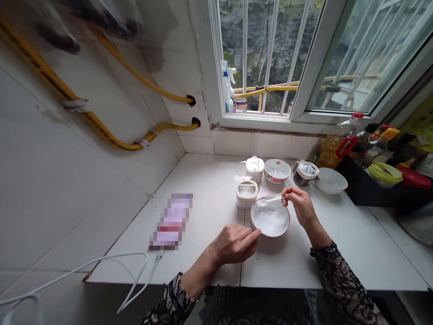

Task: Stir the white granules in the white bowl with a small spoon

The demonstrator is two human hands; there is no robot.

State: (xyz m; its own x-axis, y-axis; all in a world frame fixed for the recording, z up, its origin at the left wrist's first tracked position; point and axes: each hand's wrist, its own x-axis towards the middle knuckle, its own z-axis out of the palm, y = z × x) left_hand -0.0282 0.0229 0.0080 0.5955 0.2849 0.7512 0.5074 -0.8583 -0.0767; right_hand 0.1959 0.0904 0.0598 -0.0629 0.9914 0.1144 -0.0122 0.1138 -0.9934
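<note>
A white bowl (287, 227) with a reddish rim stands on the counter and holds white, grainy powder (270, 220). My right hand (301, 206) pinches the handle of a small white spoon (273, 199), whose head is over the far left part of the bowl. At the bowl's near left edge, my left hand (234, 244) is closed, its fingertips on the rim. Just behind the bowl sits an open seasoning jar (246, 201) with white contents. Another lidded jar (255, 166) and a flower-patterned bowl (277, 172) stand farther back.
A dark-filled jar (305, 175) and a plain white bowl (331, 181) stand at the back right, near an oil bottle (329, 149) and a black rack (358, 183) of condiments. Leftward lies a blurred purple device (172, 221) with a white cable (135, 280). The counter (209, 185) meets tiled walls.
</note>
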